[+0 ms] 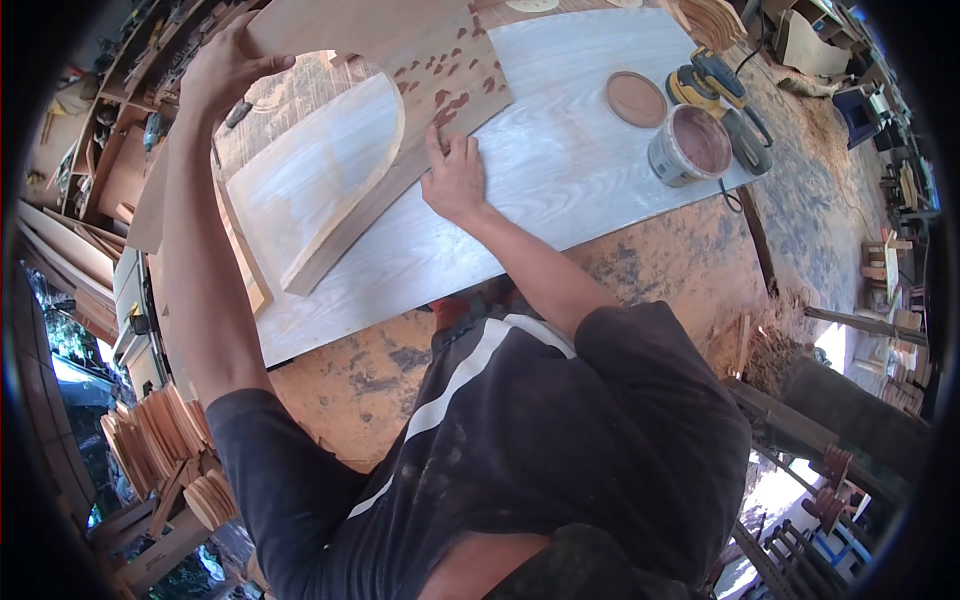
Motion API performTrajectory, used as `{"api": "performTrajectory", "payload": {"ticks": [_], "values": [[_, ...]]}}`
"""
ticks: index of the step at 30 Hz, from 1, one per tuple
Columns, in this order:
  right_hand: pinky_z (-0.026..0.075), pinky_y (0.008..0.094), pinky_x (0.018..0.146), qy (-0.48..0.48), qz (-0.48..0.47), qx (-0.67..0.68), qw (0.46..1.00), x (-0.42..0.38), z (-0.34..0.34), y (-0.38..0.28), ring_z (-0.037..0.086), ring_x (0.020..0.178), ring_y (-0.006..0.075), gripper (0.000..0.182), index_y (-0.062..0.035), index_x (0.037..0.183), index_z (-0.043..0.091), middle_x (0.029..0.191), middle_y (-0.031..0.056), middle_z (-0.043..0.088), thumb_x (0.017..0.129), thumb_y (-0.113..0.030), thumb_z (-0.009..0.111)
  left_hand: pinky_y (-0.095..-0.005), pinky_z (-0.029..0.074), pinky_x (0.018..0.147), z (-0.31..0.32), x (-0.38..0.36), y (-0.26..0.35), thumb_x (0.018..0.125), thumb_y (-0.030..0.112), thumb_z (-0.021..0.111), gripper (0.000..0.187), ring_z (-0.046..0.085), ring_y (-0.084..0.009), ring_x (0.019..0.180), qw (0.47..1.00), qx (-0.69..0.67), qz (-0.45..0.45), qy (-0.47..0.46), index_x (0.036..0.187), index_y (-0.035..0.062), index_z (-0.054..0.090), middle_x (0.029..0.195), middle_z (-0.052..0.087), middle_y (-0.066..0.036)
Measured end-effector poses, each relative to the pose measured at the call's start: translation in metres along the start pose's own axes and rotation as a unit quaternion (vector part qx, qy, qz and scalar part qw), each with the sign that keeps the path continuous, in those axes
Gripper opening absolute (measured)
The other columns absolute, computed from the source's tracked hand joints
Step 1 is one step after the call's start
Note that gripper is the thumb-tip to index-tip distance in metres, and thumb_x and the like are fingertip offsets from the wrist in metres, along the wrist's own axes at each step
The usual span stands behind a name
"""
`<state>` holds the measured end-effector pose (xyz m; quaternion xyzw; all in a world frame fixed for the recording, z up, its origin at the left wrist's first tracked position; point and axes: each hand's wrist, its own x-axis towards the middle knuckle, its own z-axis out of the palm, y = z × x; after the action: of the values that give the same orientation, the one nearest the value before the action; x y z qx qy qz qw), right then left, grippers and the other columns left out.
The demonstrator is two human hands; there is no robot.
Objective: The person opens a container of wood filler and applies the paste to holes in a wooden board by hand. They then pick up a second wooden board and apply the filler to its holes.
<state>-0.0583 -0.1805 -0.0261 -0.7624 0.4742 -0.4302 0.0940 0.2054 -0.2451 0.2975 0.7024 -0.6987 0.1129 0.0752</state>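
Note:
A wooden panel (340, 28) with a curved cut-out lies on a pale board (560, 110). Reddish-brown putty patches (455, 105) dot its surface near the right edge. My left hand (225, 68) grips the panel's upper left part, thumb stretched to the right and the other fingers partly hidden. At the panel's lower right edge is my right hand (456, 178), its index finger extended onto the wood just below the patches, the other fingers loosely bent; I see nothing held in it. An open tub of reddish-brown putty (700, 142) stands farther right on the pale board.
A round brown lid (636, 99) lies beside the tub. Behind the tub rests a yellow and black power sander (712, 85) with a cord. Stacked curved wooden pieces (150, 440) stand at the lower left. Tool shelves (125, 110) line the left side.

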Motion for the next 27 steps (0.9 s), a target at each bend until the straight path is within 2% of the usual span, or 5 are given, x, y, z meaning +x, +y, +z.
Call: {"api": "performTrajectory", "payload": {"ticks": [2, 6, 8, 14, 27], "values": [[0.046, 0.0510, 0.091, -0.051, -0.010, -0.022, 0.998, -0.003, -0.002, -0.001, 0.048, 0.107, 0.0382, 0.071, -0.0023, 0.146, 0.059, 0.117, 0.0205, 0.052, 0.078, -0.013, 0.070, -0.0492, 0.057, 0.099, 0.006, 0.004, -0.007, 0.062, 0.075, 0.088, 0.111, 0.074, -0.0344, 0.117, 1.000, 0.023, 0.005, 0.013, 0.155, 0.0241, 0.055, 0.127, 0.076, -0.014], [0.045, 0.0523, 0.090, 0.008, -0.001, -0.010, 1.000, -0.005, -0.007, -0.002, 0.048, 0.106, 0.0383, 0.070, -0.0028, 0.146, 0.060, 0.118, 0.0200, 0.052, 0.078, -0.013, 0.070, -0.0490, 0.057, 0.099, 0.002, 0.002, -0.003, 0.064, 0.074, 0.089, 0.110, 0.073, -0.0342, 0.118, 1.000, 0.025, 0.005, 0.010, 0.155, 0.0241, 0.055, 0.128, 0.076, -0.014], [0.044, 0.0518, 0.089, -0.001, 0.022, -0.036, 0.999, 0.001, -0.008, -0.007, 0.048, 0.106, 0.0383, 0.071, -0.0036, 0.148, 0.058, 0.118, 0.0198, 0.052, 0.078, -0.013, 0.069, -0.0462, 0.053, 0.101, -0.007, -0.005, 0.011, 0.068, 0.065, 0.091, 0.105, 0.071, -0.0343, 0.122, 1.000, 0.007, -0.002, 0.003, 0.153, 0.0126, 0.057, 0.128, 0.075, -0.018], [0.043, 0.0506, 0.089, -0.026, -0.042, -0.056, 0.997, -0.007, -0.013, 0.002, 0.047, 0.106, 0.0380, 0.072, -0.0070, 0.149, 0.059, 0.118, 0.0192, 0.051, 0.077, -0.011, 0.068, -0.0466, 0.053, 0.103, -0.006, -0.005, 0.010, 0.068, 0.065, 0.091, 0.105, 0.070, -0.0344, 0.122, 1.000, -0.010, 0.002, 0.006, 0.152, 0.0116, 0.057, 0.128, 0.075, -0.019], [0.048, 0.0471, 0.088, 0.026, 0.007, 0.079, 0.996, 0.001, -0.017, 0.012, 0.051, 0.101, 0.0339, 0.060, -0.0199, 0.137, 0.073, 0.111, 0.0147, 0.054, 0.078, -0.011, 0.070, -0.0466, 0.053, 0.103, -0.009, -0.006, 0.011, 0.066, 0.068, 0.092, 0.111, 0.070, -0.0369, 0.123, 1.000, 0.006, -0.010, -0.006, 0.154, 0.0097, 0.055, 0.128, 0.074, -0.022]]}}
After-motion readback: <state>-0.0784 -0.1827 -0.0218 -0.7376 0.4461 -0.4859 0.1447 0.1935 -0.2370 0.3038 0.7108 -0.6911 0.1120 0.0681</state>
